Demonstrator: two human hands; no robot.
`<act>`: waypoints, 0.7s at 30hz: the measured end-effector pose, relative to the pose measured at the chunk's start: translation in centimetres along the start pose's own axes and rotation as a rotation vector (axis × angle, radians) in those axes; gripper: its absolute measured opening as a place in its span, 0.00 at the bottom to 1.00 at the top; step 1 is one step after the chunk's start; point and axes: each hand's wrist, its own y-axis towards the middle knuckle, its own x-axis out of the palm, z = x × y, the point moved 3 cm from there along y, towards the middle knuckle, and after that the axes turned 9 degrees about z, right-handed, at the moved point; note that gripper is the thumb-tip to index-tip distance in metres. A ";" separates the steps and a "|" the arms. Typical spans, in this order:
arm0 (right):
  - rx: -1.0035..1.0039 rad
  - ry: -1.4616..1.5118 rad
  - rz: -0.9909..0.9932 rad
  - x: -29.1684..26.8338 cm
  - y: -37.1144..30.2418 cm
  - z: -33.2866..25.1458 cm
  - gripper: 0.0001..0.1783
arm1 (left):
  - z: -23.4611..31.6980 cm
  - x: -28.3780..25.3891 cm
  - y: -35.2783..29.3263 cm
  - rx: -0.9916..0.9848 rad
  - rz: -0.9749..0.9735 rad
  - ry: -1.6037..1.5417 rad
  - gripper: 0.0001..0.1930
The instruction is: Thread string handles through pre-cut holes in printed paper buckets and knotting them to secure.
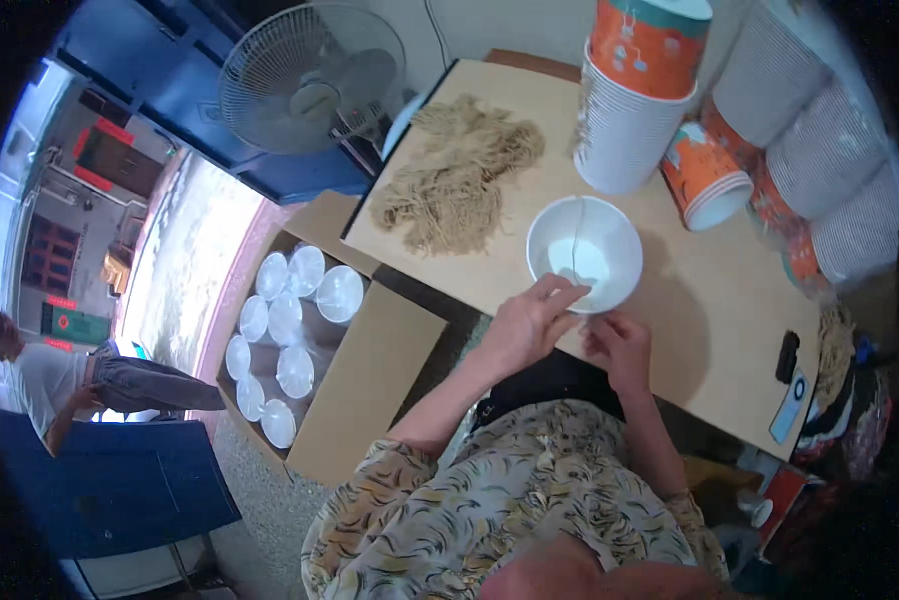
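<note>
A white paper tub (621,262) stands on the table in front of me, its round mouth facing up. One thin cord (576,235) runs from its far rim across the opening towards me. My left hand (534,322) is closed at the near rim, thumb and fingers pinched on the near end of this cord. Just right of it, my right hand (621,348) has its fingers curled together below the rim; whatever they hold is too small to make out. A loose heap of tan cords (459,180) lies on the table beyond my left hand.
Tall stacks of white tubs (629,130) and orange printed tubs (704,180) stand at the far right. A phone-like device (789,405) lies at the table's right edge. Left of the table are an open carton (369,385) of wrapped white tubs, a fan (314,95) and a person (69,375).
</note>
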 end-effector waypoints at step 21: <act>-0.468 -0.385 0.003 -1.6 -0.8 -2.3 0.10 | 3.9 1.8 3.7 0.103 -0.067 0.351 0.19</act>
